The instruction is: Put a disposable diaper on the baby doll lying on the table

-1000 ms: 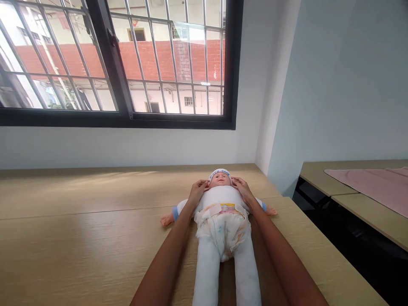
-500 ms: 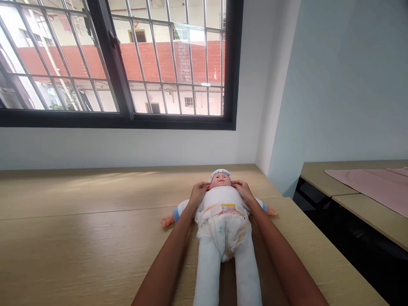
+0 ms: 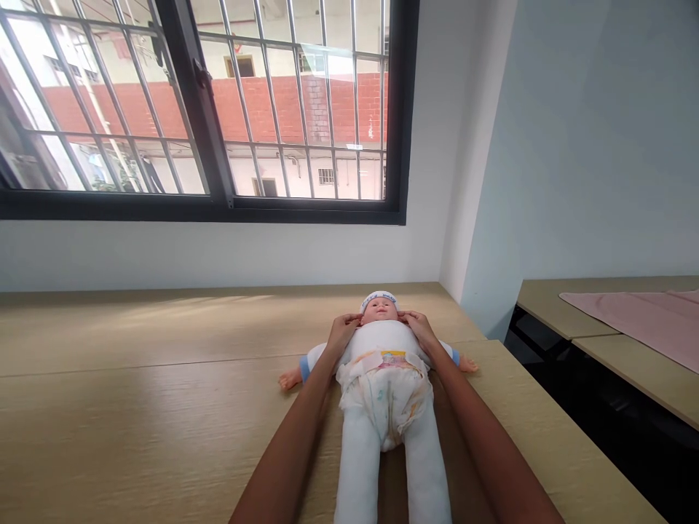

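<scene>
A baby doll with a smooth pinkish head, clothed in white (image 3: 387, 397), is laid face-up on a pale wood-grained tabletop (image 3: 136, 415), its long axis pointed away from the person, head farthest. The white cap with blue lettering (image 3: 378, 296) is flanked about equally closely by the bare left hand (image 3: 344, 331) and bare right hand (image 3: 419, 330), both bent inward; any grip cannot be told.

Bare left forearm (image 3: 292, 440) and right forearm (image 3: 486, 440) stretched forward, converging, left hand (image 3: 344, 332) and right hand (image 3: 418, 328) nearly level, slightly apart, fingers (image 3: 353, 318) curving inward toward each other.
</scene>
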`<state>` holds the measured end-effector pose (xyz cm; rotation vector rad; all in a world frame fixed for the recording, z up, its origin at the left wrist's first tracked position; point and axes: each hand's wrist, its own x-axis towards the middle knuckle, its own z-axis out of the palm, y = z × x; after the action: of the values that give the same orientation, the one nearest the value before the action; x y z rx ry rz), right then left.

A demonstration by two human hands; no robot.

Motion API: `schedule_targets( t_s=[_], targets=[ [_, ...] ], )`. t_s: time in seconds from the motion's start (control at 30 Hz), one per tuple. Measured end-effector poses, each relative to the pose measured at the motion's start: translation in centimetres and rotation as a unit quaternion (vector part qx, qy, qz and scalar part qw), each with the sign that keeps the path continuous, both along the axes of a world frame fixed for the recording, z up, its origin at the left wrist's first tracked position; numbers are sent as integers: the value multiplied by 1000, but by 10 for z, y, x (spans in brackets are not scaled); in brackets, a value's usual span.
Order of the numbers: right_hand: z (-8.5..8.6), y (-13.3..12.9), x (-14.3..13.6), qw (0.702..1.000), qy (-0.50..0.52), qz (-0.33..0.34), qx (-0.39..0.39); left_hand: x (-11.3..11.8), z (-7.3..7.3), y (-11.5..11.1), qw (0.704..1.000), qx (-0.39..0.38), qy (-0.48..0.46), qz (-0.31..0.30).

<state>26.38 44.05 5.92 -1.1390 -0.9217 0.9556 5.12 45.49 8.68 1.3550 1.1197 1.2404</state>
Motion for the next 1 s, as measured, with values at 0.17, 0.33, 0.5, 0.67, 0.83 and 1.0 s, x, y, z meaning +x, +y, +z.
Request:
schedule_targets(
  t_s=[0.17,0.33,0.5,0.67,0.83,1.0],
  targets=[
    [0,1,-1,1000,18,-7,2,0,-3,3,1000,3,-8,-2],
    [3,-1,-2,999,48,-12,13,0,-7,9,1000,14,-17,12],
    [7,-5,-3,998,61,-2,12,-1,-8,8,999,13,-27,-11],
    [8,-6,-4,998,67,3,11,-1,-8,8,1000,13,-25,-12],
    [7,-5,-3,998,65,-1,13,-1,-7,9,1000,10,-18,-14],
    [7,-5,-2,998,57,4,22,-2,-5,8,999,7,-15,-39]
  ],
)
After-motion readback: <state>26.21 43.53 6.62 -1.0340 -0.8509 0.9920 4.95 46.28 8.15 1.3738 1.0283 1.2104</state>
